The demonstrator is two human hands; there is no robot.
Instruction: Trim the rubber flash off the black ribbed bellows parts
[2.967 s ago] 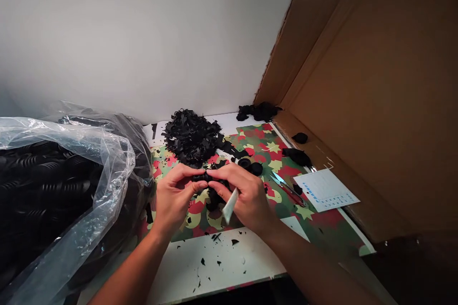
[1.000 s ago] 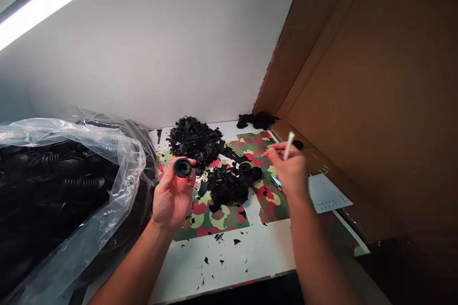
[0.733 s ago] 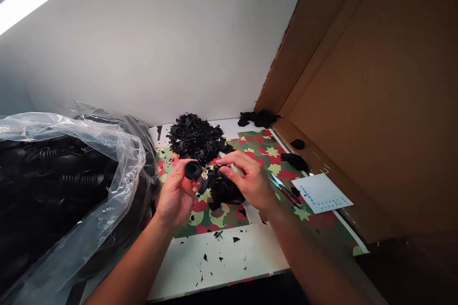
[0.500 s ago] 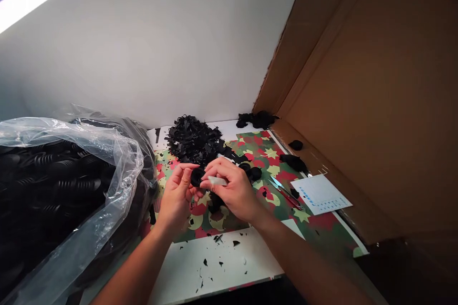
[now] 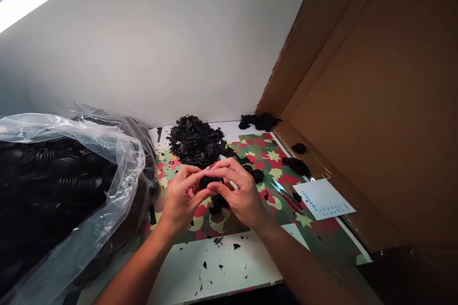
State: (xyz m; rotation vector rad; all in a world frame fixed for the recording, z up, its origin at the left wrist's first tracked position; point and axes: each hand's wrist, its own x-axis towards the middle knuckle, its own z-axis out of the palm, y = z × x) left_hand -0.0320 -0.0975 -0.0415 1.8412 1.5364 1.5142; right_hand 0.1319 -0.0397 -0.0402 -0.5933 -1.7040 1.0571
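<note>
Both hands meet over the patterned mat, around a small black ribbed rubber part [image 5: 206,182]. My left hand [image 5: 178,202] grips it from the left with thumb and fingers. From the other side, my right hand [image 5: 243,193] closes on the same part, its fingertips touching those of my left hand. A slim white piece [image 5: 234,184] is tucked in my right hand; its kind is mostly hidden by the fingers. Just beyond lies a heap of black rubber scraps [image 5: 195,140], and black rounded pieces [image 5: 256,175] rest right of the hands.
A clear plastic bag [image 5: 130,171] full of black ribbed parts [image 5: 53,186] stands at left. On the camouflage-patterned mat [image 5: 257,214] lie red-handled snips [image 5: 289,198], beside a printed white card [image 5: 325,199]. Black pieces [image 5: 261,121] sit near the cardboard wall [image 5: 375,105].
The fingertips of both hands have come together over the black part, which is now turned to show its ribbed side. The white piece in my right hand is more hidden.
</note>
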